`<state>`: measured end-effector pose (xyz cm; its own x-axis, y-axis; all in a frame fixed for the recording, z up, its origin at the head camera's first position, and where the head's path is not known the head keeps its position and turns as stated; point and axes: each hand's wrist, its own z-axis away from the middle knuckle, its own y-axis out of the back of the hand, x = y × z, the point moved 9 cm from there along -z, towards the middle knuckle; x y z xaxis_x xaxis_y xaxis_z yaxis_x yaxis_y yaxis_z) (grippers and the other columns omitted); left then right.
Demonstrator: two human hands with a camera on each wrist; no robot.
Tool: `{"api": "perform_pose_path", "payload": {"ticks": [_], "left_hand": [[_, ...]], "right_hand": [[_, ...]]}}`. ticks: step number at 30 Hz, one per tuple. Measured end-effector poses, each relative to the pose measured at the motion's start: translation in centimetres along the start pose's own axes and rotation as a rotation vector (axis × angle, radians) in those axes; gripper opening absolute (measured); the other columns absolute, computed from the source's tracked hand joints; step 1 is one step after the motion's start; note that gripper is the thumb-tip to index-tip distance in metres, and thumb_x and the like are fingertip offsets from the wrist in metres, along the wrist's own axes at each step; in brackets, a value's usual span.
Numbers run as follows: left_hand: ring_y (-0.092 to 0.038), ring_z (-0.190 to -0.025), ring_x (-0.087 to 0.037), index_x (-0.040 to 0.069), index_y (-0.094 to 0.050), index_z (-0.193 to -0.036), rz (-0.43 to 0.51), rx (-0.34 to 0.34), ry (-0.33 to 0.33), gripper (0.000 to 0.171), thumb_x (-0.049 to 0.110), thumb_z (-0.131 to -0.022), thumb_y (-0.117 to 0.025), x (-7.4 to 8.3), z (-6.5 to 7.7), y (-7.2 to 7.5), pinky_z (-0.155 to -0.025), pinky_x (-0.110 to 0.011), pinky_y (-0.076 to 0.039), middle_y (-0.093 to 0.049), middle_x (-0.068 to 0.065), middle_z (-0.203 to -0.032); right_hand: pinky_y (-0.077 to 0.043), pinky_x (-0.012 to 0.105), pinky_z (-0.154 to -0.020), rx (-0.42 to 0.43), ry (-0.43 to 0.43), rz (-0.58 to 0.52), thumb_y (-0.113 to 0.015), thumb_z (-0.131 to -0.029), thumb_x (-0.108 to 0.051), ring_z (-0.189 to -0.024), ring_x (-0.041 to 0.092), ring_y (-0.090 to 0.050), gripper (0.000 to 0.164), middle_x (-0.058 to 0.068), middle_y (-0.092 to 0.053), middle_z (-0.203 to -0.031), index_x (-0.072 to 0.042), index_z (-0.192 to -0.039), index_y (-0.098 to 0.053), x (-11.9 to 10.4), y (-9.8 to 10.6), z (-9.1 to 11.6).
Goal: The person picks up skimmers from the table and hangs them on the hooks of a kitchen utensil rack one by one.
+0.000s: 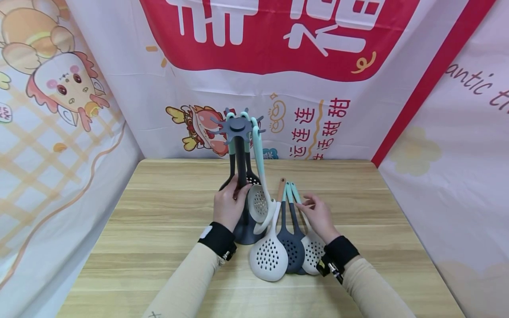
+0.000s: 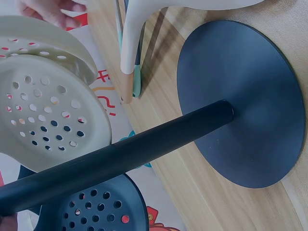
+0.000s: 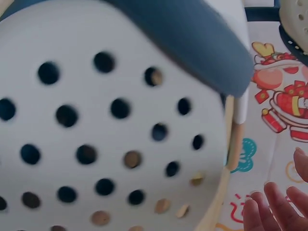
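Observation:
My left hand (image 1: 229, 204) grips the dark pole (image 1: 241, 165) of a utensil stand with a round base (image 2: 250, 110) and a hooked top (image 1: 237, 127). Kitchen tools hang from it, among them a pale perforated ladle (image 1: 257, 204) and a dark perforated one (image 2: 96, 207). To the right of the stand lie a white skimmer (image 1: 268, 258) with a wooden handle end, a dark skimmer (image 1: 291, 249), and a pale skimmer (image 1: 313, 251) with a mint handle end. Beside that mint handle my right hand (image 1: 318, 216) hovers, fingers loosely bent and apart, nothing held.
The wooden table (image 1: 167, 198) ends at a printed cloth backdrop (image 1: 159, 110). Cloth also hangs along the left and right sides. The skimmer heads overlap one another, close to the stand's base.

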<state>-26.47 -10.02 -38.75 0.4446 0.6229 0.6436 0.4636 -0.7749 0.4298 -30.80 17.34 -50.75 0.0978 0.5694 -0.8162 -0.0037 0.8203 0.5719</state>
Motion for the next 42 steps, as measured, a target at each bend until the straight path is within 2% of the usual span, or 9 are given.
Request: {"api": "perform_pose_path", "payload": {"ticks": [10,18,28,36,42], "left_hand": [[-0.071,-0.075,-0.021,0.006,-0.067,-0.108,0.006,-0.003,0.003,0.019,0.02,-0.096,-0.067,-0.1,0.0,-0.1,-0.065,-0.034,-0.059,-0.075,-0.011,-0.09],[-0.07,-0.074,-0.02,0.006,-0.066,-0.108,0.007,0.003,-0.006,0.018,0.019,-0.096,-0.067,-0.1,-0.1,-0.1,-0.064,-0.034,-0.059,-0.075,-0.01,-0.09],[-0.071,-0.076,-0.021,0.006,-0.066,-0.108,0.01,0.002,-0.005,0.019,0.02,-0.096,-0.067,-0.1,0.0,-0.1,-0.065,-0.034,-0.06,-0.075,-0.011,-0.091],[-0.073,-0.082,-0.022,0.006,-0.066,-0.11,0.02,-0.006,0.005,0.02,0.021,-0.097,-0.065,-0.2,-0.1,-0.1,-0.07,-0.034,-0.061,-0.076,-0.01,-0.095],[-0.073,-0.08,-0.022,0.006,-0.066,-0.11,0.015,-0.009,0.008,0.02,0.02,-0.097,-0.065,-0.3,-0.2,-0.1,-0.068,-0.034,-0.061,-0.076,-0.011,-0.094]], "right_hand": [[-0.051,0.028,-0.069,-0.033,-0.078,0.069,-0.066,-0.095,-0.027,-0.095,0.025,-0.062,0.052,0.017,-0.062,-0.12,-0.004,-0.139,-0.051,2.5,-0.2,-0.3],[-0.054,0.042,-0.082,-0.059,-0.095,0.152,-0.067,-0.093,-0.023,-0.104,0.035,-0.062,0.053,0.024,-0.062,-0.121,0.002,-0.137,-0.051,3.6,-0.5,-0.2],[-0.053,0.047,-0.087,-0.118,-0.156,0.179,-0.067,-0.094,-0.023,-0.106,0.038,-0.061,0.053,0.028,-0.061,-0.121,0.006,-0.135,-0.051,5.1,-1.1,-0.4],[-0.052,0.045,-0.09,-0.147,-0.204,0.117,-0.066,-0.095,-0.023,-0.106,0.036,-0.063,0.053,0.027,-0.065,-0.117,0.008,-0.135,-0.05,5.8,-1.7,-0.7],[-0.052,0.043,-0.089,-0.148,-0.212,0.098,-0.066,-0.094,-0.021,-0.108,0.036,-0.061,0.052,0.029,-0.061,-0.123,0.009,-0.134,-0.052,5.9,-1.8,-0.7]]}}
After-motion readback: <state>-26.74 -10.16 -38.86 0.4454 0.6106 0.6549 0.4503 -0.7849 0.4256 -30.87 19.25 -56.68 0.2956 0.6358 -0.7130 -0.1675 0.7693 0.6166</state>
